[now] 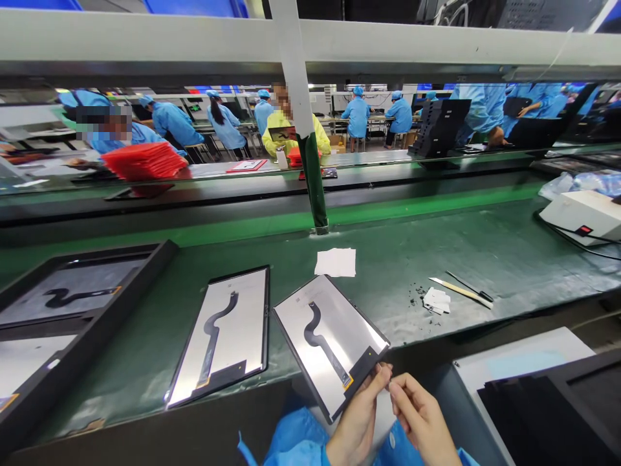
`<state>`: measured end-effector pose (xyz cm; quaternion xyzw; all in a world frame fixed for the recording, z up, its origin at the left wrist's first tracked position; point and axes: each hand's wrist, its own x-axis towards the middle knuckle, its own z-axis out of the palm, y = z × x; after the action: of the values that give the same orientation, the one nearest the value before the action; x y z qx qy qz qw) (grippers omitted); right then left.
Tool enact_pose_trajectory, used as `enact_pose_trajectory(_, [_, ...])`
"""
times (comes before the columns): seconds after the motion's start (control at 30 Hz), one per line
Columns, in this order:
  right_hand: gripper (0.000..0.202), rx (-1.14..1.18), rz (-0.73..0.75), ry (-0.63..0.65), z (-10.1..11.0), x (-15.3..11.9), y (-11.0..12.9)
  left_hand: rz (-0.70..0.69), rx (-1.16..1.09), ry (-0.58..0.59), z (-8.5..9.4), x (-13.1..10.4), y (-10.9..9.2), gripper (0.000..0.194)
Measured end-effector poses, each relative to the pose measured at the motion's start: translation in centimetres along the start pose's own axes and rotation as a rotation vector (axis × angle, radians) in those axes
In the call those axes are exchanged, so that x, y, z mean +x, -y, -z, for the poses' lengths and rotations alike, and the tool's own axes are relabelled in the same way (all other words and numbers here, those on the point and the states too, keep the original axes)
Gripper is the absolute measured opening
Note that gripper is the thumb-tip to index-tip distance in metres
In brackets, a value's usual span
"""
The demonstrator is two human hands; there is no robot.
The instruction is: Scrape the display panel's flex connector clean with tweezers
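Note:
My left hand (361, 411) grips the lower right corner of a display panel (332, 340), its thumb on the edge. The panel is tilted, silver back up, with a dark curved flex cable on it, and its far part is over the green bench. My right hand (420, 411) is just right of that corner, thumb and fingertips pinched together; whatever lies between them is too small to make out. A second panel (226, 333) with a similar cable lies on the bench to the left.
A black tray (104, 323) holding panels stands at the left. White sheets (336, 262), small white pieces (436, 300), black crumbs, a pale stick tool (463, 292) and a white box (585, 217) are on the bench (378, 239). A post (313, 181) rises mid-bench; workers sit beyond.

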<state>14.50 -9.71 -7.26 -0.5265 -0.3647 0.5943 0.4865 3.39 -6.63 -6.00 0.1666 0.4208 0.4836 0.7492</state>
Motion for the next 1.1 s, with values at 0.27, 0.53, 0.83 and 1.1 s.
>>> enact_pose_trajectory(0.27, [0.051,-0.027,0.004,-0.005,-0.2,0.2,0.5,-0.008,0.04,0.028,3.2,-1.0,-0.3,0.063])
enact_pose_trajectory(0.53, [0.061,0.038,-0.121,-0.032,-0.6,-0.1,1.3,-0.145,0.072,-0.105,2.2,-1.6,-0.6,0.053])
enact_pose_trajectory(0.83, [0.062,0.098,-0.157,-0.059,-0.7,-0.1,1.9,-0.103,0.149,-0.109,3.0,-1.4,-0.6,0.058])
enact_pose_trajectory(1.1, [0.062,0.1,-0.166,-0.08,-0.5,-0.2,1.8,-0.141,0.16,-0.16,2.7,-1.4,-0.5,0.057])
